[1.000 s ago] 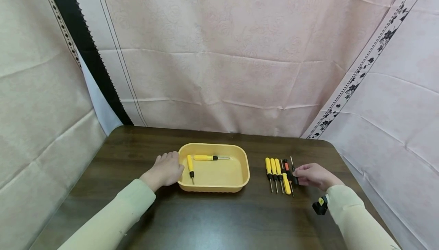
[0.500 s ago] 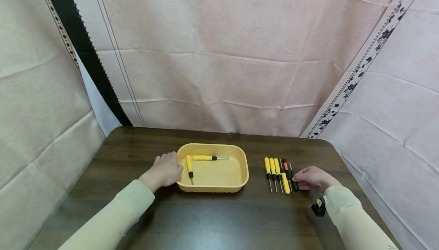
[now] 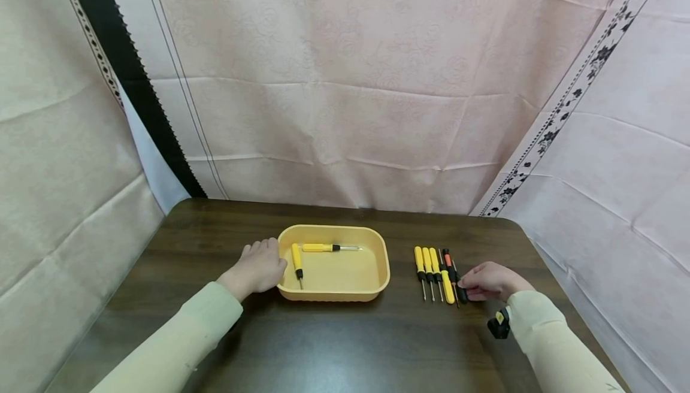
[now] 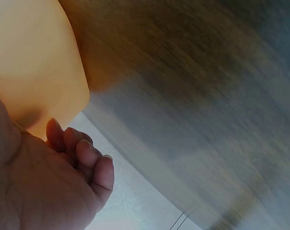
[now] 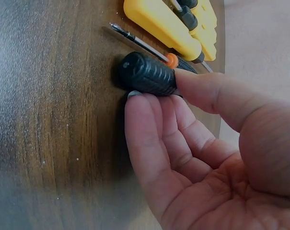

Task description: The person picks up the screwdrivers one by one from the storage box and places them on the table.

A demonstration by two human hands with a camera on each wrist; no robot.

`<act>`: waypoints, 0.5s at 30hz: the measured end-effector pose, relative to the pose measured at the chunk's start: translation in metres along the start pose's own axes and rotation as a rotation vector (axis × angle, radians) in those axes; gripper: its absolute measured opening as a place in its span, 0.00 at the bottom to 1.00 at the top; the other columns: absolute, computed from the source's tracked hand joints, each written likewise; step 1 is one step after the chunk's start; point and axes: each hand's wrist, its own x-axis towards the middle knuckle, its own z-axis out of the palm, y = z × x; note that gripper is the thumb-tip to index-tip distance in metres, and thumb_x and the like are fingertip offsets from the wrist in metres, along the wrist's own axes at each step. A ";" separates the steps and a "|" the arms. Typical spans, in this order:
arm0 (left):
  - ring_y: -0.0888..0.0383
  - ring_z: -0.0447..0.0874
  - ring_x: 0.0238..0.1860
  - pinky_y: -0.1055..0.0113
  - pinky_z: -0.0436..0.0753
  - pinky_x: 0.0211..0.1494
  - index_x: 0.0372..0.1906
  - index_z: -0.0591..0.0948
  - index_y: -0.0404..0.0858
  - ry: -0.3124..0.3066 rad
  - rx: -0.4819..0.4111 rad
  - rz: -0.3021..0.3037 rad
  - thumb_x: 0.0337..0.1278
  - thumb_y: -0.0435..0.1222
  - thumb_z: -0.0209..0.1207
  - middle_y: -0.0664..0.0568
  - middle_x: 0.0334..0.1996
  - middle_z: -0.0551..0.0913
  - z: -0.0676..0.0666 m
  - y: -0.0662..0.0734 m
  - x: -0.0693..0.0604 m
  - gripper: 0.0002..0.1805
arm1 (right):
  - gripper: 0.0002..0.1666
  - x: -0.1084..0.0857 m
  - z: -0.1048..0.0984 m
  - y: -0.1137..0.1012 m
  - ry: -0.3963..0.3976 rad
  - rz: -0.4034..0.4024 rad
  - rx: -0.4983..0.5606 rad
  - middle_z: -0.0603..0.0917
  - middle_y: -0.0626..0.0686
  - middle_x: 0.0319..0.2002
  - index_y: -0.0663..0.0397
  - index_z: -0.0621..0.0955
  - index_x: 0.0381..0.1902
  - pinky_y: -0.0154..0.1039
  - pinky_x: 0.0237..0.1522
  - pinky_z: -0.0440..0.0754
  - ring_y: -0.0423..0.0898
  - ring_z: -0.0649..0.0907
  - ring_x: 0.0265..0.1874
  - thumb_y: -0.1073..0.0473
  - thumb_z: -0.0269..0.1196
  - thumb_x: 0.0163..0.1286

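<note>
My left hand [image 3: 259,266] grips the left wall of a shallow yellow plastic tray [image 3: 335,297]. In the left wrist view its fingers curl at the tray's outer side. Two yellow-handled screwdrivers lie inside, one lengthwise along the back [image 3: 319,248], the other [image 3: 297,261] at the left. My right hand [image 3: 495,280] pinches the black ribbed handle of a screwdriver [image 5: 147,74] between thumb and fingers. That screwdriver is at the right end of a row, beside a red-and-black screwdriver [image 3: 448,259]. Its shank points away from me.
Several yellow-handled screwdrivers [image 3: 433,255] lie side by side in the row; one [image 3: 447,288] is turned with its handle towards me. The dark wooden table [image 3: 345,345] ends at the back against hanging pale cloth [image 3: 345,111].
My right hand has drawn the black screwdriver slightly towards me, along the right end of the row. The left hand and the tray have stayed in place.
</note>
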 end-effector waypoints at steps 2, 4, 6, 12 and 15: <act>0.50 0.66 0.37 0.54 0.63 0.43 0.48 0.69 0.31 -0.002 -0.001 0.000 0.66 0.43 0.43 0.47 0.34 0.69 -0.001 0.000 0.000 0.18 | 0.12 0.000 0.000 0.000 -0.005 0.005 0.004 0.84 0.56 0.33 0.68 0.83 0.40 0.43 0.37 0.83 0.46 0.84 0.30 0.62 0.65 0.64; 0.49 0.66 0.37 0.54 0.64 0.43 0.48 0.69 0.31 -0.003 -0.002 0.001 0.66 0.43 0.44 0.47 0.34 0.69 -0.001 0.001 0.000 0.18 | 0.12 0.000 0.000 0.000 -0.010 0.009 0.007 0.84 0.56 0.33 0.68 0.82 0.40 0.43 0.37 0.83 0.46 0.84 0.30 0.62 0.65 0.64; 0.50 0.66 0.37 0.54 0.64 0.44 0.48 0.69 0.31 -0.005 -0.001 -0.004 0.66 0.43 0.43 0.47 0.34 0.69 -0.001 0.001 0.000 0.19 | 0.11 0.000 0.000 0.000 -0.010 0.015 0.016 0.84 0.57 0.33 0.68 0.82 0.40 0.43 0.37 0.83 0.46 0.84 0.30 0.63 0.64 0.65; 0.49 0.66 0.38 0.54 0.63 0.45 0.50 0.69 0.31 -0.010 -0.003 -0.011 0.67 0.44 0.44 0.47 0.35 0.69 0.000 0.001 0.000 0.20 | 0.11 -0.001 0.000 0.000 -0.016 0.016 0.037 0.84 0.57 0.33 0.69 0.83 0.41 0.43 0.37 0.83 0.46 0.84 0.29 0.64 0.63 0.66; 0.49 0.66 0.39 0.53 0.63 0.45 0.50 0.68 0.30 -0.013 -0.007 -0.013 0.67 0.43 0.44 0.47 0.35 0.69 -0.001 0.001 0.000 0.20 | 0.11 -0.001 -0.001 0.000 -0.017 0.014 0.039 0.84 0.57 0.33 0.69 0.83 0.41 0.43 0.37 0.83 0.46 0.84 0.29 0.64 0.63 0.66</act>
